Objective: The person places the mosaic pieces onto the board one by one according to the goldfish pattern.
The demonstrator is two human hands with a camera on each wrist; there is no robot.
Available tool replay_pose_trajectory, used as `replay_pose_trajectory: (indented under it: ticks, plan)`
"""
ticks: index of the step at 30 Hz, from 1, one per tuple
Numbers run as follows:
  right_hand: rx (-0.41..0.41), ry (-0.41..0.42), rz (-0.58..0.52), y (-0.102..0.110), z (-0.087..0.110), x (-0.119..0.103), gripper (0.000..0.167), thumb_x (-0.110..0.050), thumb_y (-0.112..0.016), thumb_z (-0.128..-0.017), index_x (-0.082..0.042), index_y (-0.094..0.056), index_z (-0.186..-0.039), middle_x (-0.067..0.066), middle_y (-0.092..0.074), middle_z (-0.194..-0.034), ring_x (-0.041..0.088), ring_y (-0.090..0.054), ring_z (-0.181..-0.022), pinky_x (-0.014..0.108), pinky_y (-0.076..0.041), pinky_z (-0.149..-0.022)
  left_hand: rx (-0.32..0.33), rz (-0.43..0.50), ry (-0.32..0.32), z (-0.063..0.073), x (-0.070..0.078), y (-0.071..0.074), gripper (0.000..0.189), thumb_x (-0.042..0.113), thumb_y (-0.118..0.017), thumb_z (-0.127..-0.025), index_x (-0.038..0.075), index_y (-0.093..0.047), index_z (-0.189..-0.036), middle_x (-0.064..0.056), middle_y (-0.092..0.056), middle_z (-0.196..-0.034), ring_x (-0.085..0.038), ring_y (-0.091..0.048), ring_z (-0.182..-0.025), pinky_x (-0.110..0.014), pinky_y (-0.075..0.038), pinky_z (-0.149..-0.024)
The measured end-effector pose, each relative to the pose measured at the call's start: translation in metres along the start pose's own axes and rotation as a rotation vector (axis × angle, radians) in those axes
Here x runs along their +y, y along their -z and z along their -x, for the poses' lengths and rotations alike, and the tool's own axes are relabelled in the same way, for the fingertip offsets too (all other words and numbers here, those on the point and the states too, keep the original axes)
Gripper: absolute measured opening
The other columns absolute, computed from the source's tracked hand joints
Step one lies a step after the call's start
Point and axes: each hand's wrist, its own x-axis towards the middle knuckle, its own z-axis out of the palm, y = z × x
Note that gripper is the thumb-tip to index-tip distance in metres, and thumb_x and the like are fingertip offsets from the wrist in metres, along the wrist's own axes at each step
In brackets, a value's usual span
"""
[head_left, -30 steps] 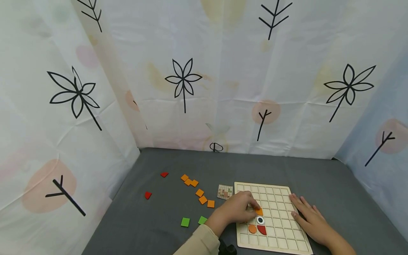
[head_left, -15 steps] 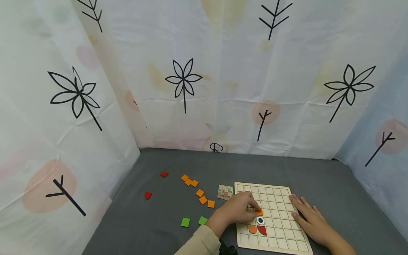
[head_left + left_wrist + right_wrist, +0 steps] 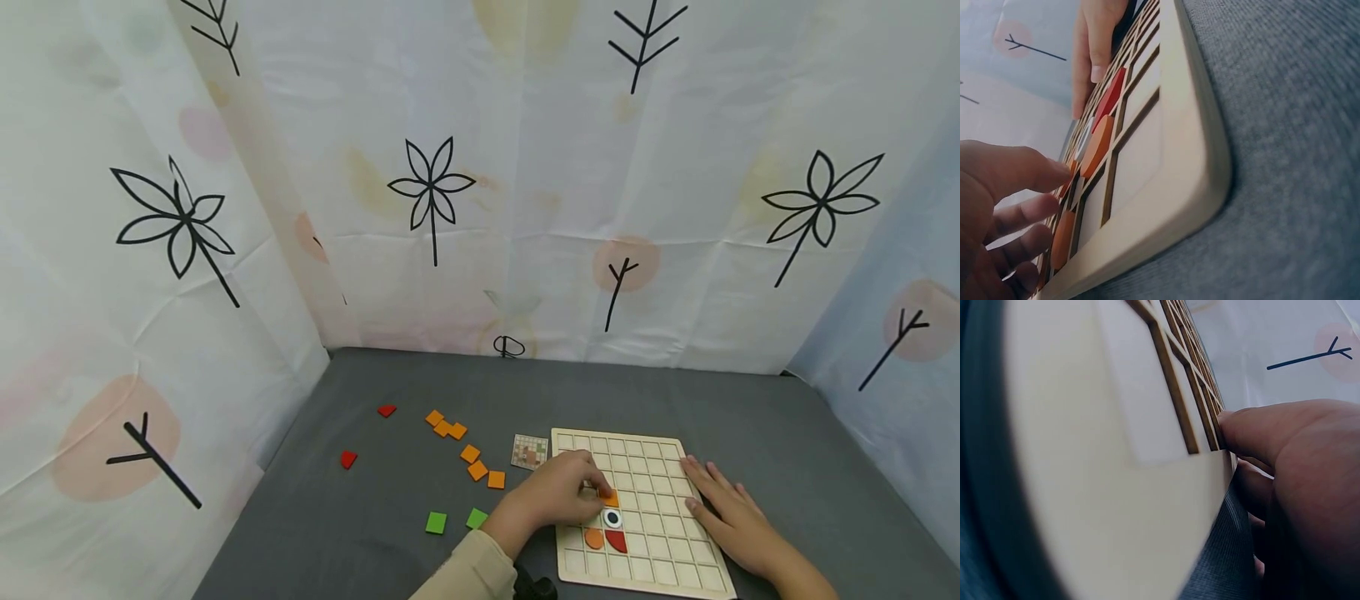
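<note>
A pale wooden grid board [image 3: 654, 482] lies on the grey table. My left hand [image 3: 564, 490] is over its left part, thumb and index finger pinching an orange square tile [image 3: 611, 498] set in the grid. Just below that tile sit a white piece with a black ring [image 3: 612, 518], a red quarter-round piece [image 3: 617, 542] and an orange rounded piece [image 3: 594, 539]. Another orange piece [image 3: 1062, 240] shows under my left fingers in the left wrist view. At the board's right edge rests my right hand [image 3: 738, 529], fingers extended, thumb touching the rim.
Several orange squares [image 3: 477, 471] are scattered left of the board. Two green squares [image 3: 436, 523] lie nearer me, and two red pieces [image 3: 348, 459] farther left. A small patterned card [image 3: 529, 452] is beside the board's upper left corner. Patterned cloth [image 3: 525, 208] surrounds the table.
</note>
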Motion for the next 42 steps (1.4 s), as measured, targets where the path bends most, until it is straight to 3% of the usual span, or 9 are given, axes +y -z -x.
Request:
replay_pose_trajectory:
  ticks: [7,12,23,30,32,34,37,40,42]
  plan:
    - [-0.002,-0.003,-0.001,0.000,0.000,0.001,0.064,-0.031,-0.055,-0.111,-0.006,-0.034,-0.166,0.031,-0.028,-0.168,-0.038,0.008,-0.127,0.087,-0.004,-0.113,0.057,0.143,0.014,0.008,0.000,0.011,0.020,0.017,-0.073,-0.100,0.014,-0.082,-0.117,0.005,-0.072,-0.106,0.002,-0.055,-0.082,-0.014,-0.049,-0.074]
    - [-0.004,-0.005,-0.004,0.001,0.000,0.001,0.064,-0.031,-0.055,-0.111,-0.007,-0.034,-0.166,0.031,-0.028,-0.168,-0.038,0.008,-0.126,0.087,-0.005,-0.112,0.129,0.144,0.064,0.024,-0.007,0.035,0.023,0.023,-0.074,-0.101,0.012,-0.080,-0.120,-0.001,-0.073,-0.113,-0.014,-0.064,-0.094,-0.019,-0.053,-0.080]
    - [-0.016,-0.014,-0.012,0.003,-0.002,0.002,0.064,-0.031,-0.055,-0.111,-0.006,-0.034,-0.166,0.032,-0.028,-0.168,-0.038,0.008,-0.126,0.087,-0.005,-0.112,0.435,0.123,0.257,0.087,-0.067,0.101,0.021,0.020,-0.074,-0.101,0.011,-0.080,-0.119,-0.002,-0.071,-0.117,-0.032,-0.062,-0.108,-0.051,-0.052,-0.092]
    - [-0.013,-0.019,-0.017,0.001,0.000,0.001,0.064,-0.031,-0.055,-0.111,-0.006,-0.035,-0.166,0.032,-0.028,-0.168,-0.038,0.008,-0.128,0.086,-0.004,-0.113,0.616,0.099,0.430,0.131,-0.103,0.134,0.024,0.021,-0.078,-0.099,0.011,-0.080,-0.120,-0.003,-0.071,-0.117,-0.031,-0.064,-0.108,-0.048,-0.054,-0.094]
    - [-0.016,-0.023,-0.021,0.001,0.000,0.001,0.064,-0.031,-0.055,-0.111,-0.007,-0.034,-0.166,0.031,-0.028,-0.169,-0.020,0.008,-0.148,0.086,-0.004,-0.113,0.649,0.075,0.453,0.141,-0.112,0.142,0.026,0.020,-0.078,-0.099,0.009,-0.079,-0.122,-0.007,-0.071,-0.118,-0.032,-0.064,-0.110,-0.051,-0.054,-0.098]
    - [-0.022,-0.031,-0.033,0.002,0.000,0.000,0.065,-0.032,-0.055,-0.111,-0.007,-0.034,-0.167,0.031,-0.027,-0.169,0.011,0.005,-0.163,0.086,-0.003,-0.113,0.678,0.049,0.478,0.150,-0.119,0.148,0.028,0.020,-0.078,-0.098,0.007,-0.078,-0.123,-0.010,-0.070,-0.120,-0.034,-0.064,-0.110,-0.054,-0.053,-0.098]
    - [-0.030,-0.037,-0.044,0.002,-0.001,-0.001,0.065,-0.031,-0.055,-0.111,-0.007,-0.033,-0.167,0.031,-0.026,-0.170,0.054,-0.008,-0.160,0.087,-0.002,-0.113,0.714,0.012,0.526,0.162,-0.129,0.152,0.030,0.019,-0.078,-0.098,0.004,-0.077,-0.124,-0.015,-0.069,-0.122,-0.037,-0.065,-0.111,-0.055,-0.054,-0.096]
    - [-0.030,-0.040,-0.043,0.003,-0.002,-0.001,0.065,-0.031,-0.055,-0.111,-0.006,-0.033,-0.167,0.031,-0.026,-0.170,0.060,-0.011,-0.158,0.087,-0.002,-0.113,0.737,-0.002,0.578,0.170,-0.139,0.152,0.035,0.018,-0.078,-0.098,0.002,-0.075,-0.129,-0.021,-0.064,-0.130,-0.040,-0.063,-0.114,-0.056,-0.051,-0.098]
    - [-0.029,-0.040,-0.040,0.003,-0.001,0.000,0.065,-0.031,-0.055,-0.111,-0.007,-0.033,-0.167,0.030,-0.026,-0.170,0.050,-0.006,-0.162,0.086,-0.002,-0.113,0.737,0.003,0.618,0.174,-0.144,0.150,0.041,0.018,-0.077,-0.098,0.002,-0.071,-0.135,-0.024,-0.059,-0.138,-0.042,-0.059,-0.121,-0.058,-0.048,-0.103]
